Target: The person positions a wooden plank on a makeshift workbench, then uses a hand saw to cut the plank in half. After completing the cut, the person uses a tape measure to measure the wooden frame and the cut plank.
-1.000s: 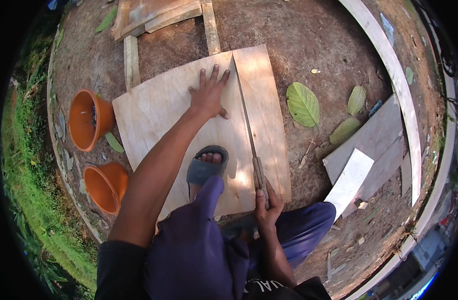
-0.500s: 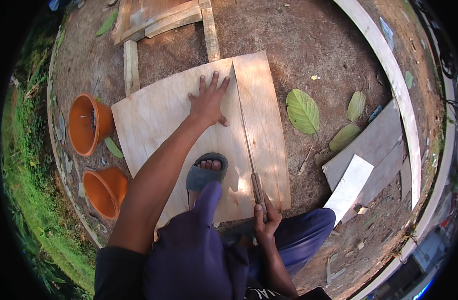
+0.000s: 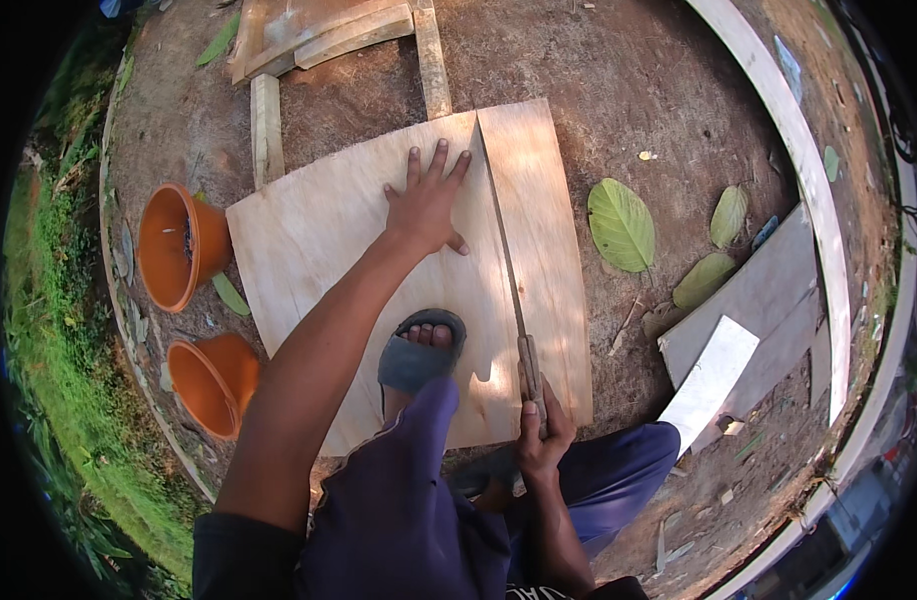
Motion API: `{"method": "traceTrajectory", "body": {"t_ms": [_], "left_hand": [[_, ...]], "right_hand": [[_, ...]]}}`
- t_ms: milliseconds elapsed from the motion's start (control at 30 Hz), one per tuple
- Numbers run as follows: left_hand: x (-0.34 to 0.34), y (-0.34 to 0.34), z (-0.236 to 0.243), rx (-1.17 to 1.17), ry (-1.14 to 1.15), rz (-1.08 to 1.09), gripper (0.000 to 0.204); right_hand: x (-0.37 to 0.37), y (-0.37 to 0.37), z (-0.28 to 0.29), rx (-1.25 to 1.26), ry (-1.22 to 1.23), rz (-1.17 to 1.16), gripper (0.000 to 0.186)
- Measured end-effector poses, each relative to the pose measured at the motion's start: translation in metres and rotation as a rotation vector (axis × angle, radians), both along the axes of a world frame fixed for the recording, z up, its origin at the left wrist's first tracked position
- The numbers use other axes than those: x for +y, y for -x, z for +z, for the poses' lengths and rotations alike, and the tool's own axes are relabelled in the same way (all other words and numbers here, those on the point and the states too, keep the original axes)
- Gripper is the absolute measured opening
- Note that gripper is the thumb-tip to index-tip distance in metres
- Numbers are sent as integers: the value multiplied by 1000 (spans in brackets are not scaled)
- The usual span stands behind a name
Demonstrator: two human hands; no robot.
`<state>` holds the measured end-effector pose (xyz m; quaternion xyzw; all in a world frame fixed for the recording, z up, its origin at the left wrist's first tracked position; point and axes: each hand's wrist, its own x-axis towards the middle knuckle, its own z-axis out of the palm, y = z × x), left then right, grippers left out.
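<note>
My left hand (image 3: 429, 205) lies with fingers spread on a pale plywood board (image 3: 309, 260). My sandalled foot (image 3: 424, 355) presses on the same board below it. My right hand (image 3: 544, 430), near the board's lower edge, grips a wooden-handled tool (image 3: 529, 365), which looks like a saw; a thin dark line runs from it up the board, and I cannot tell how much is blade and how much is cut or shadow.
Two orange pots (image 3: 189, 250) are at left, one tipped. Beyond the board is a timber frame (image 3: 354, 35). At right are a long pale plank (image 3: 809, 170), grey sheets (image 3: 724, 280), a white offcut (image 3: 719, 370) and several leaves (image 3: 621, 225) on dirt ground (image 3: 679, 90). Grass lines the left.
The tool in my right hand has shifted a little toward me along the board since a second ago. My left hand stays spread in place; the whole view has moved slightly.
</note>
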<state>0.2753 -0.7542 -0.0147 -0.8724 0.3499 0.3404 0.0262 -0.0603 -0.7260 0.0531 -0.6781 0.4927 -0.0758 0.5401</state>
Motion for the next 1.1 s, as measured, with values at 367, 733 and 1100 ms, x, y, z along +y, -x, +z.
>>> {"method": "traceTrajectory", "body": {"t_ms": [367, 733, 1100], "left_hand": [[1, 1, -7, -32, 20, -2, 140], [2, 0, -8, -50, 7, -22, 140], [2, 0, -9, -40, 24, -18, 140]], "right_hand": [[-1, -12, -5, 26, -35, -1, 43], [-5, -15, -23, -45, -36, -43, 45], [-10, -28, -9, -20, -67, -20, 43]]}}
